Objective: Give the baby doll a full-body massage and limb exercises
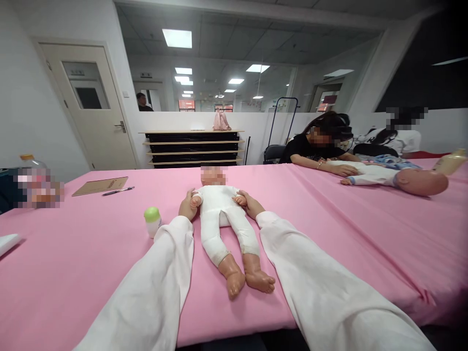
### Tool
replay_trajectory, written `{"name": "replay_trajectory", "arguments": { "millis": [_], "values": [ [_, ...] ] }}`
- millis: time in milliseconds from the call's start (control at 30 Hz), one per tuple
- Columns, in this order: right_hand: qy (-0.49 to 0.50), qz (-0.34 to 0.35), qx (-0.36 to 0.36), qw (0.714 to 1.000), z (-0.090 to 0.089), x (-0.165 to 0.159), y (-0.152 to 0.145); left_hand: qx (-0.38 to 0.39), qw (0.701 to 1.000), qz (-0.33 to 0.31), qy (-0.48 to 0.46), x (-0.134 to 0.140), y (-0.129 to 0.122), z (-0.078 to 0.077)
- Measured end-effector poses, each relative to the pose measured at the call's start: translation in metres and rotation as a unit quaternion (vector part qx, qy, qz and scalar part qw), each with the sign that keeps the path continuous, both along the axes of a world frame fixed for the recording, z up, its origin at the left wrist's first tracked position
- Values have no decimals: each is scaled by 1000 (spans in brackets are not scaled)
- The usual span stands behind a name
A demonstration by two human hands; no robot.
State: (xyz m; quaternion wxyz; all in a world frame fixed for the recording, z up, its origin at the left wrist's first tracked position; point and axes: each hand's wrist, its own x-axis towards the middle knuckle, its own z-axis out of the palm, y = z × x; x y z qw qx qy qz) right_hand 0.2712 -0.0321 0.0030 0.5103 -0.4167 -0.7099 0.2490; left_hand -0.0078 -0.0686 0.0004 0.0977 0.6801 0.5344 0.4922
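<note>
The doll (215, 199) lies on the pink-covered surface (91, 273), directly in front of the person, with its feet toward the near edge and its head away. It seems to lie on its back, and its white body is already straight between the two arms.

The left hand (187, 204) has its grip folded around one arm of the doll, and the right hand (253, 204) does likewise on the other arm. Some fingers are hidden, so I cannot tell how firmly they press.

In my judgement, the placing of the doll is done and the handling of its arms is in progress. The legs rest slightly apart, with no hand upon them. How much is left, this single view does not show.

The small bottle (152, 224) stands upright near the left sleeve (146, 287), its green lid on. Farther away lie a closed notebook (100, 186) and a pen (118, 191).
</note>
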Motion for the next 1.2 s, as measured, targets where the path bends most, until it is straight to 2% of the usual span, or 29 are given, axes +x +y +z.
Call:
{"name": "replay_trajectory", "arguments": {
  "millis": [100,167,367,500,600,733,833,1000,1100,1200],
  "values": [
    [-37,-3,27,999,-2,3,9,-15,996,38,-77,9,12,0],
    [-42,-31,47,998,-3,-1,19,-9,993,62,-104,16,23,2],
    [-3,-125,64,990,-4,-26,67,-26,990,110,-86,23,51,5],
    [-18,-122,75,989,-10,-29,95,-62,987,133,-62,17,69,5],
    [-48,-128,45,990,-14,-26,104,-115,980,157,-49,11,82,3],
    [-64,-140,3,988,-12,-25,99,-160,970,180,-44,6,92,0],
    [-40,-133,32,990,-7,-28,90,-153,970,182,-48,5,88,1],
    [23,-202,97,974,-3,-29,71,-106,972,197,-70,11,62,10],
    [28,-187,116,975,-4,-26,56,-90,973,196,-80,13,45,14],
    [43,-151,103,982,-4,-19,39,-74,979,171,-82,12,32,12]
  ]
}}
